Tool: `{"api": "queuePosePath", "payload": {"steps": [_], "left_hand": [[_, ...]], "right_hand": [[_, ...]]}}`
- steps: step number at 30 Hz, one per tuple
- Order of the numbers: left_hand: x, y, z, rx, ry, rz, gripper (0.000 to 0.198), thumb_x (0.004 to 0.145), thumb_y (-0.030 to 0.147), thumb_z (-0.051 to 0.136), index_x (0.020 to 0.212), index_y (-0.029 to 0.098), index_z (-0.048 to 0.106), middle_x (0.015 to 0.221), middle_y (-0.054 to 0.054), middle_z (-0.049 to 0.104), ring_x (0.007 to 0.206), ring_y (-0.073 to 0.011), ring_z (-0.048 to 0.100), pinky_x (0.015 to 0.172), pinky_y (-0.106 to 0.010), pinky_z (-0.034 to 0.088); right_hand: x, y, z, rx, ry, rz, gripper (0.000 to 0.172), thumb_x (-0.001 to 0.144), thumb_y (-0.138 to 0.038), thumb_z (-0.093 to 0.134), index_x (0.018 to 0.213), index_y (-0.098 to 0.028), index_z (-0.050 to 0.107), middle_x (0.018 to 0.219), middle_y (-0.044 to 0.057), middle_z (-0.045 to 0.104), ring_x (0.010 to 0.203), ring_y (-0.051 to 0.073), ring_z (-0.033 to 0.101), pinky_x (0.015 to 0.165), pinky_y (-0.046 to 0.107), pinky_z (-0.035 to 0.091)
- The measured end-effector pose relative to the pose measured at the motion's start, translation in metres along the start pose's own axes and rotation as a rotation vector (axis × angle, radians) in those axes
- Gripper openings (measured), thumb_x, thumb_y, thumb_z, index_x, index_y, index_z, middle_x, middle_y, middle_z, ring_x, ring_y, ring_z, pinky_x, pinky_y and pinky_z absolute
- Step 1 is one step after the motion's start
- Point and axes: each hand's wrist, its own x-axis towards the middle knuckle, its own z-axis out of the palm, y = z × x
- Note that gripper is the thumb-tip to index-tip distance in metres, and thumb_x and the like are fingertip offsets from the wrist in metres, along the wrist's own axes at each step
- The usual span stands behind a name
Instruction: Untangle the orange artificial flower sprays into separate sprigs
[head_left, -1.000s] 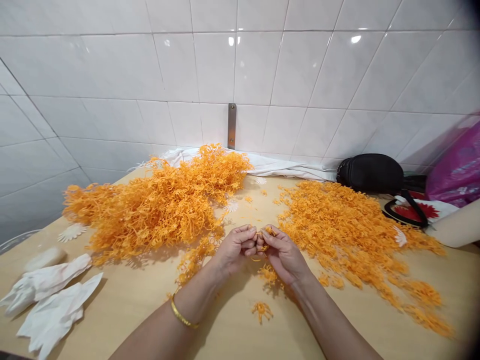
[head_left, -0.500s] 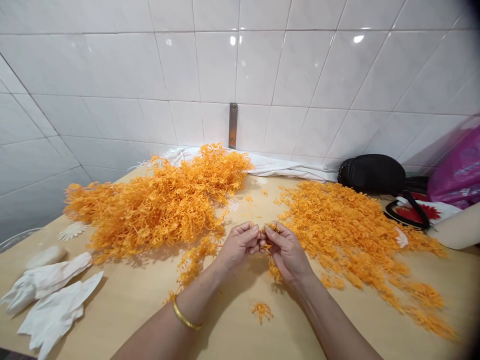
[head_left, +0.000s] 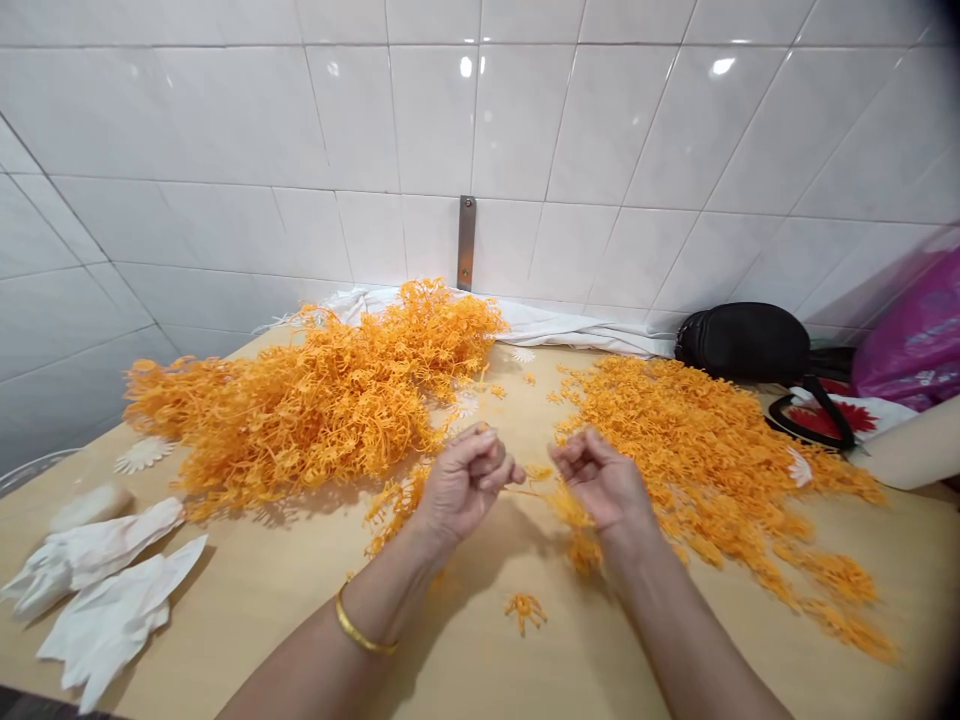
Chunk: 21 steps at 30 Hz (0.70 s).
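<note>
My left hand (head_left: 466, 482), with a gold bangle at the wrist, is closed in a pinch round a thin orange plastic stem; a bit of orange shows at its fingertips. Across a gap, my right hand (head_left: 604, 482) has curled fingers, and a blurred strand of orange plastic flowers (head_left: 579, 545) hangs beside its palm. Between the hands a thin orange thread-like piece can be seen, its ends unclear. A single orange plastic flower (head_left: 526, 610) lies on the table below them.
A tall heap of orange plastic flower sprays (head_left: 315, 420) stands left, a flatter orange pile (head_left: 697, 450) right. White crumpled gloves or tissues (head_left: 120, 600) lie at the left. A black pouch (head_left: 744, 342) and purple bag (head_left: 911, 325) sit back right, before the tiled wall (head_left: 420, 120).
My hands, together before, have drawn apart; the right moved right, carrying the orange strand with it. The left shifted slightly left. The camera view tilted down a little.
</note>
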Motion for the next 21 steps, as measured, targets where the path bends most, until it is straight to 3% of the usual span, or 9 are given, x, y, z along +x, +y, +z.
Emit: {"api": "queuePosePath", "payload": {"steps": [2, 4, 8, 10, 11, 13, 17, 19, 21], "left_hand": [[0.001, 0.004, -0.003, 0.012, 0.017, 0.049, 0.033, 0.071, 0.024, 0.056, 0.051, 0.017, 0.031, 0.043, 0.01, 0.019, 0.038, -0.003, 0.027, 0.06, -0.026, 0.042], [0.003, 0.005, -0.006, 0.106, 0.057, 0.073, 0.028, 0.072, 0.025, 0.056, 0.053, 0.016, 0.037, 0.042, 0.009, 0.023, 0.04, -0.0036, 0.031, 0.062, -0.026, 0.042], [0.006, -0.003, -0.011, 0.24, 0.153, 0.042, 0.019, 0.071, 0.028, 0.059, 0.062, 0.016, 0.047, 0.042, 0.009, 0.03, 0.04, -0.0045, 0.035, 0.059, -0.025, 0.041], [0.006, -0.007, -0.012, 0.262, 0.179, 0.016, 0.019, 0.07, 0.029, 0.06, 0.063, 0.016, 0.048, 0.041, 0.009, 0.03, 0.04, -0.0049, 0.036, 0.057, -0.024, 0.04], [0.006, -0.008, -0.013, 0.269, 0.183, 0.005, 0.019, 0.069, 0.029, 0.06, 0.062, 0.016, 0.048, 0.041, 0.009, 0.03, 0.041, -0.0049, 0.036, 0.056, -0.023, 0.04], [0.006, -0.008, -0.013, 0.277, 0.172, -0.012, 0.022, 0.069, 0.03, 0.061, 0.06, 0.016, 0.046, 0.041, 0.009, 0.03, 0.041, -0.0048, 0.035, 0.055, -0.023, 0.04], [0.005, -0.009, -0.012, 0.295, 0.136, 0.0, 0.03, 0.07, 0.034, 0.059, 0.056, 0.016, 0.04, 0.042, 0.009, 0.03, 0.041, -0.0047, 0.034, 0.057, -0.024, 0.04], [0.005, -0.01, -0.011, 0.294, 0.147, 0.037, 0.033, 0.07, 0.036, 0.059, 0.054, 0.017, 0.037, 0.042, 0.009, 0.029, 0.04, -0.0045, 0.033, 0.055, -0.023, 0.04], [0.007, -0.011, -0.011, 0.294, 0.165, 0.07, 0.034, 0.07, 0.037, 0.058, 0.055, 0.017, 0.035, 0.041, 0.009, 0.029, 0.039, -0.0045, 0.032, 0.054, -0.023, 0.039]], "right_hand": [[0.007, -0.008, -0.01, 0.023, 0.083, -0.06, 0.022, 0.062, -0.029, 0.065, 0.059, -0.019, 0.045, 0.051, -0.006, 0.047, 0.045, 0.008, 0.047, 0.064, 0.033, 0.05], [0.013, -0.013, -0.018, -0.097, 0.16, -0.189, 0.016, 0.066, -0.029, 0.06, 0.069, -0.02, 0.048, 0.057, -0.005, 0.048, 0.051, 0.01, 0.049, 0.069, 0.037, 0.049], [0.02, -0.018, -0.032, -0.756, 0.42, -0.555, 0.025, 0.067, -0.023, 0.055, 0.091, -0.017, 0.053, 0.084, 0.007, 0.054, 0.085, 0.021, 0.052, 0.083, 0.044, 0.038], [0.019, -0.021, -0.035, -1.052, 0.456, -0.683, 0.019, 0.069, -0.022, 0.051, 0.085, -0.014, 0.057, 0.096, 0.012, 0.053, 0.098, 0.025, 0.046, 0.089, 0.044, 0.031], [0.017, -0.022, -0.035, -1.135, 0.412, -0.699, 0.016, 0.072, -0.023, 0.048, 0.079, -0.014, 0.058, 0.094, 0.013, 0.054, 0.096, 0.025, 0.046, 0.088, 0.043, 0.031], [0.01, -0.022, -0.029, -1.165, 0.2, -0.621, 0.025, 0.079, -0.028, 0.04, 0.071, -0.014, 0.059, 0.081, 0.01, 0.057, 0.085, 0.022, 0.051, 0.081, 0.038, 0.036], [-0.006, -0.011, -0.01, -0.99, -0.325, -0.235, 0.021, 0.074, -0.033, 0.05, 0.081, -0.016, 0.062, 0.078, 0.005, 0.06, 0.076, 0.017, 0.054, 0.069, 0.028, 0.041], [-0.01, -0.004, -0.006, -0.901, -0.456, -0.087, 0.019, 0.07, -0.03, 0.055, 0.081, -0.016, 0.062, 0.076, 0.003, 0.06, 0.072, 0.015, 0.053, 0.066, 0.026, 0.04], [-0.01, 0.002, -0.007, -0.829, -0.47, -0.012, 0.014, 0.069, -0.027, 0.054, 0.073, -0.015, 0.06, 0.066, 0.0, 0.057, 0.062, 0.012, 0.05, 0.059, 0.024, 0.038]]}}
